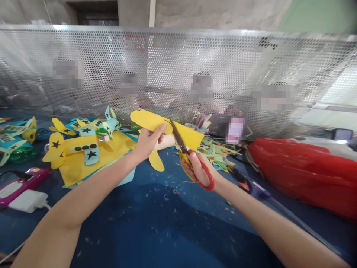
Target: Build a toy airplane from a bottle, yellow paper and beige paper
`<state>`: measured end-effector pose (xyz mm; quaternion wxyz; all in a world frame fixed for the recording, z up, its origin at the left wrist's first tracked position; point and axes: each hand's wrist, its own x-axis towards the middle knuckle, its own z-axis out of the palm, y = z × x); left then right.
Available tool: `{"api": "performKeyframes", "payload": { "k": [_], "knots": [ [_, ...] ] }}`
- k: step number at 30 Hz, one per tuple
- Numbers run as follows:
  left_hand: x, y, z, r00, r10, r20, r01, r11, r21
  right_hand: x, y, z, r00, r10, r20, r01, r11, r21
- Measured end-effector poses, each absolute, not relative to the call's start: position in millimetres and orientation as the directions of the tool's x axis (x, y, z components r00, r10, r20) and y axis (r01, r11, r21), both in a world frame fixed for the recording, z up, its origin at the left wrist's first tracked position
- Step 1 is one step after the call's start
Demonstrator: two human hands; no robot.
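Note:
My left hand (152,140) pinches a strip of yellow paper (149,120) with a rounded left end, thumb on top. In my right hand (196,167) is a pair of scissors (208,175) with red handles. Their dark blades stand partly apart across the paper, with the squared right piece lying beyond them. A thin yellow offcut hangs by the right fingers. Below my left hand, a yellow rounded paper piece (156,160) and a pale roll-shaped thing lie on the blue table (134,230).
Several paper-and-bottle toy planes (86,147) stand left on yellow sheets (74,173). Paper scraps (220,152) lie beyond the scissors. At right are a glue gun (255,188) and a red plastic bag (301,171). A purple power strip (33,178) sits left; a perforated metal screen (167,63) runs behind.

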<state>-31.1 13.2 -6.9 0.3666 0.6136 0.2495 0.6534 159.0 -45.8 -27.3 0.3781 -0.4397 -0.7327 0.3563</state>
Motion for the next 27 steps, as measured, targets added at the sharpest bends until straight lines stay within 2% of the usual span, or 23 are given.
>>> {"api": "performKeyframes", "payload": {
  "k": [9,22,27],
  "knots": [
    [-34.3,16.6,-5.5,-0.014,0.783,0.622,-0.158,-0.616,0.772,158.0,-46.3,-26.5,-0.353,0.897,0.265,0.355,0.391,-0.849],
    [-34.4,16.9,0.7,-0.044,0.807,0.589,-0.240,-0.580,0.778,157.8,-42.3,-33.0,-0.331,0.925,0.186,0.369,0.308,-0.877],
    [-33.2,15.3,1.7,-0.011,0.832,0.555,-0.227,-0.543,0.809,159.2,-41.8,-31.1,-0.394,0.899,0.191,0.374,0.347,-0.860]
  ]
}}
